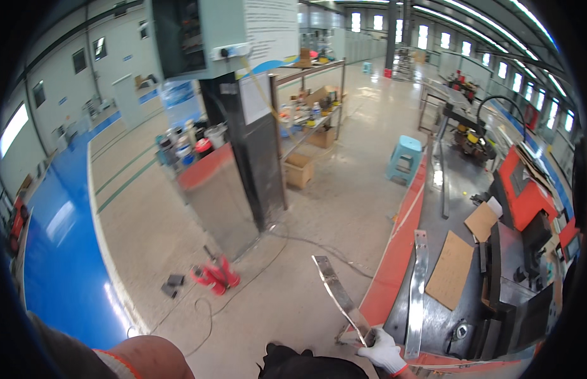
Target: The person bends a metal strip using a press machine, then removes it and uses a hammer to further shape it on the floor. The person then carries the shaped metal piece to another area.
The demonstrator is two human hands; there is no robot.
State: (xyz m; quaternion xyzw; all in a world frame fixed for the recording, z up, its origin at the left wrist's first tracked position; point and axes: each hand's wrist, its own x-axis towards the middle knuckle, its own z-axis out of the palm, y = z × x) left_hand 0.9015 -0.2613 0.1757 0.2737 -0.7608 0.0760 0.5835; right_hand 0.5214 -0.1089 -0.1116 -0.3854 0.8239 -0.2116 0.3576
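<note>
My right hand (383,351), in a white glove, is closed around the lower end of a long, shiny metal strip (336,292) with shallow bends. The strip slants up and away to the left, over the floor beside the red edge of a machine table. A similar bent metal strip (417,294), with small holes at its far end, lies on the dark table (440,319) just right of my hand. At the lower left my bare left arm (151,358) shows beside an orange-edged cuff; my left hand is out of the picture.
Brown cardboard (449,270) and black metal blocks (508,271) sit on the table. A blue stool (405,158) stands beyond it. Red bottle jacks (216,276) and a cable (278,249) lie leftward on the floor near a dark pillar (249,151). Behind is a loaded shelf (312,129).
</note>
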